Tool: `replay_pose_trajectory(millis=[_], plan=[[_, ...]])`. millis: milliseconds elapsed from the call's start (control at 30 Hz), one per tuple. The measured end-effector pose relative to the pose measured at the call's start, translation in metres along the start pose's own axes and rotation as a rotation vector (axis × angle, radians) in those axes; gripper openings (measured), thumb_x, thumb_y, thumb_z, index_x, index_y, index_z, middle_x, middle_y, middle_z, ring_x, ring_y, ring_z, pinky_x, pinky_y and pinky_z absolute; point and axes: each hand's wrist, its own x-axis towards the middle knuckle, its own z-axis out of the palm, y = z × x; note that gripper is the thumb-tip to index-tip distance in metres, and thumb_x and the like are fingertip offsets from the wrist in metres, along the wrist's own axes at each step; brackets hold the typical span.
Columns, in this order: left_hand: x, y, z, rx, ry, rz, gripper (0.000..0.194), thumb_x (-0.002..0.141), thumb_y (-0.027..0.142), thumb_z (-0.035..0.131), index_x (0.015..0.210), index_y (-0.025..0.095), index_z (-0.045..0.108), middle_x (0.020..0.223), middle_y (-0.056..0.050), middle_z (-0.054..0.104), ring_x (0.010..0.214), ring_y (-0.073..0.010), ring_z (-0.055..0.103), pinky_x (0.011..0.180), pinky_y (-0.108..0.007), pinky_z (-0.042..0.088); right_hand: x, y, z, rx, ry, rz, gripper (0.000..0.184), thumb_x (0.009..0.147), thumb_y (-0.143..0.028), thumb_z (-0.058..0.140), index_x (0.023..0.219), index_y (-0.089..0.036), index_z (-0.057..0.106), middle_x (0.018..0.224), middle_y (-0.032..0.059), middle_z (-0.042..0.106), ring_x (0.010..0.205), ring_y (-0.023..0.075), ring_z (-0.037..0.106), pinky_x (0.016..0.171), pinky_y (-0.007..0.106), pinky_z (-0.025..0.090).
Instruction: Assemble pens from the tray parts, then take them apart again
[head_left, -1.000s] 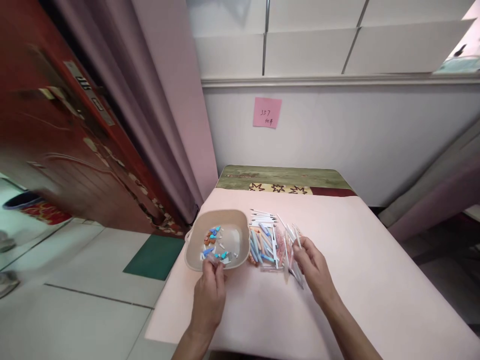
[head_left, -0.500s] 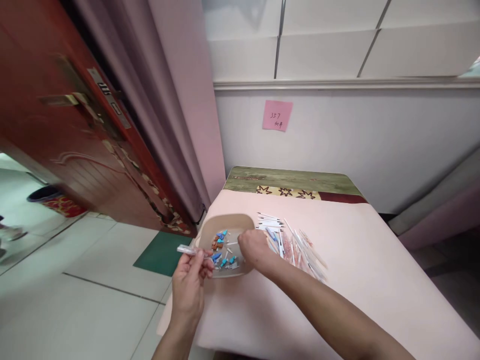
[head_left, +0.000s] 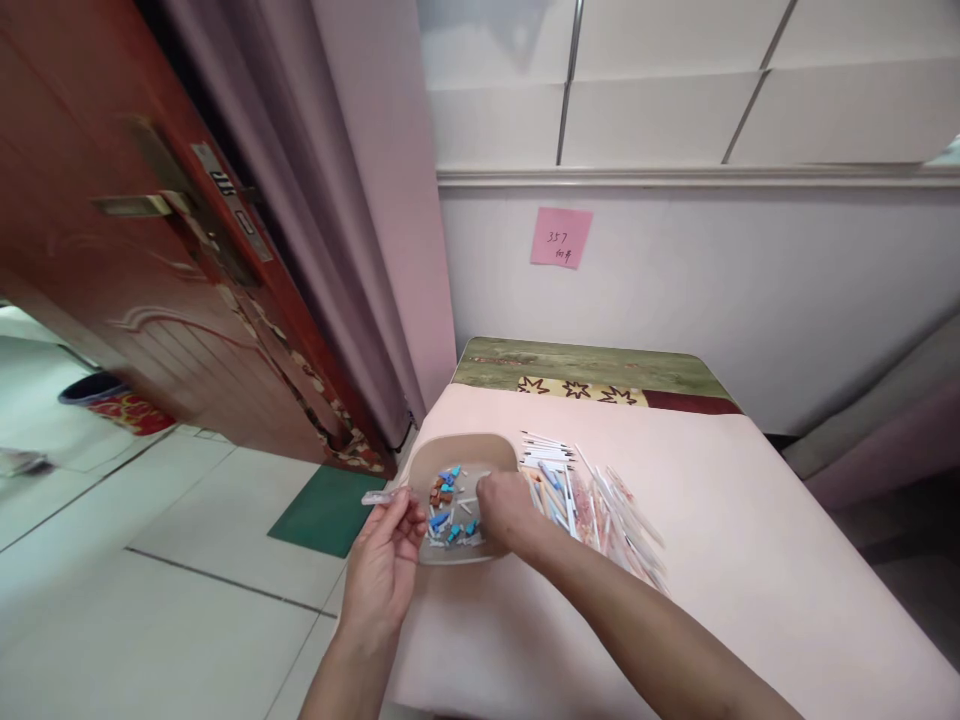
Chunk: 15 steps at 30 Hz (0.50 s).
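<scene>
My left hand (head_left: 390, 550) is closed on a clear pen barrel (head_left: 377, 497), pinched at the left edge of a beige plastic tub (head_left: 435, 448). Inside the tub lie small blue pen parts (head_left: 440, 520), brown ones (head_left: 441, 492) and short white pieces (head_left: 465, 506). Over the tub's right side is my right hand (head_left: 506, 508), its fingers curled shut; what they grip, if anything, is hidden. Just beyond it, white pen refills (head_left: 547, 450) with dark tips lie in a row. Beside them is a loose pile of pink-and-clear pen barrels (head_left: 619, 520).
A pale pink cloth (head_left: 712, 540) covers most of the table, whose green patterned end (head_left: 585, 355) meets the wall. A pink note (head_left: 561, 238) is stuck there. To the left are a red door (head_left: 150, 280), a purple curtain (head_left: 360, 200) and a green mat (head_left: 322, 510).
The view has shifted slightly. The barrel in my left hand now lies closer to the fingers, with less of it sticking out. My right hand stays over the tub's right side.
</scene>
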Motion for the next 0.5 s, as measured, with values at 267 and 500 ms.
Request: replay_pose_trajectory(millis=[267,500], plan=[[0.012,-0.002,-0.004,-0.051,0.042,-0.023,0.011,0.084,0.006,0.056,0.081,0.012,0.065,0.069,-0.002,0.064,0.055,-0.0074,0.058,0.047,-0.015,0.049,-0.005,0.052,-0.018,0.421,0.227,0.126,0.016,0.078,-0.019,0.058,0.085,-0.023,0.072,0.082,0.0012,0.074,0.077,0.0166,0.069,0.066,0.021,0.046],[0.009,-0.008,0.011,-0.074,-0.077,-0.189,0.013,0.085,0.006,0.056,0.077,0.011,0.065,0.07,-0.003,0.063,0.052,-0.0063,0.055,0.044,-0.014,0.046,-0.009,0.052,-0.003,0.922,0.338,0.102,0.025,0.081,-0.026,0.055,0.098,-0.019,0.072,0.091,0.0021,0.075,0.081,0.0155,0.068,0.07,0.022,0.049]])
